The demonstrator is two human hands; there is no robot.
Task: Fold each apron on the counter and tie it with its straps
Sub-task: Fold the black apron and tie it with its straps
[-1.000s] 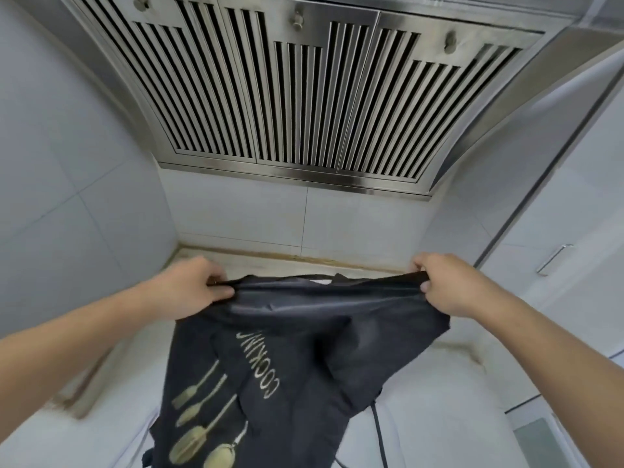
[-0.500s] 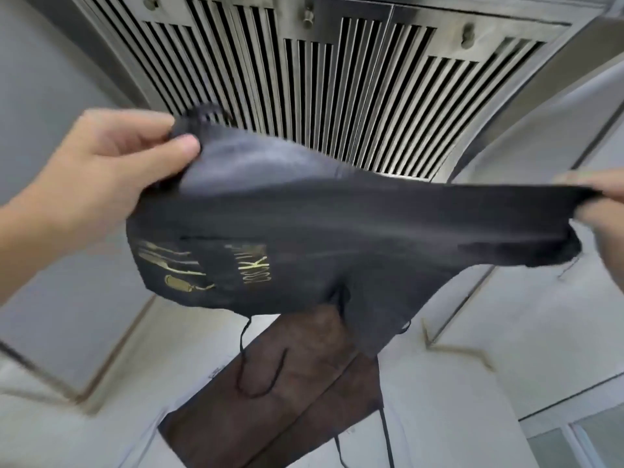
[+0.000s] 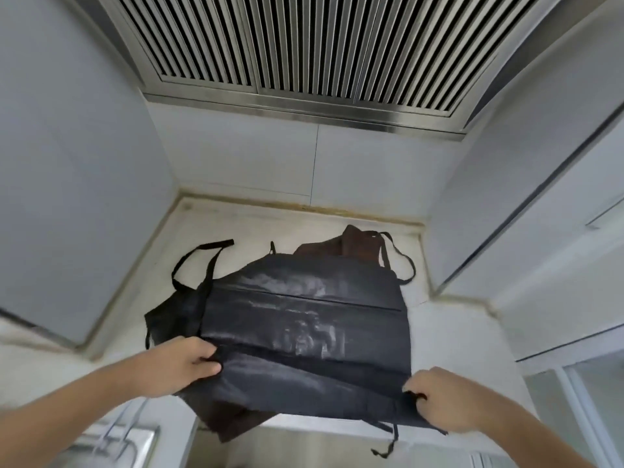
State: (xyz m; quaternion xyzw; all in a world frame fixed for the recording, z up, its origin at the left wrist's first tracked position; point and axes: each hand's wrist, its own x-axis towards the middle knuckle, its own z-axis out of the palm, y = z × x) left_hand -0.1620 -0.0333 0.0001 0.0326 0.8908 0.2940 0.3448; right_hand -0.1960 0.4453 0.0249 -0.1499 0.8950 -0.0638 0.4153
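A black apron (image 3: 304, 319) lies spread across the white counter (image 3: 229, 224), plain side up, its neck loop (image 3: 199, 261) trailing to the back left. My left hand (image 3: 182, 366) grips its near left edge. My right hand (image 3: 442, 400) pinches its near right corner, where a thin strap (image 3: 393, 437) hangs over the counter's front edge. Under it lies a brown apron (image 3: 358, 244), showing at the back and below the front edge, with a dark strap loop (image 3: 405, 265) at the back right.
A steel range hood (image 3: 304, 52) hangs low over the counter. Tiled walls close in at left, back and right. A metal sink (image 3: 135, 444) sits at the lower left. A cabinet door (image 3: 557, 214) stands at the right.
The black apron was held up in the air and shaken out; now it is laid flat on the counter over the brown apron. Both hands have come down to its near edge.
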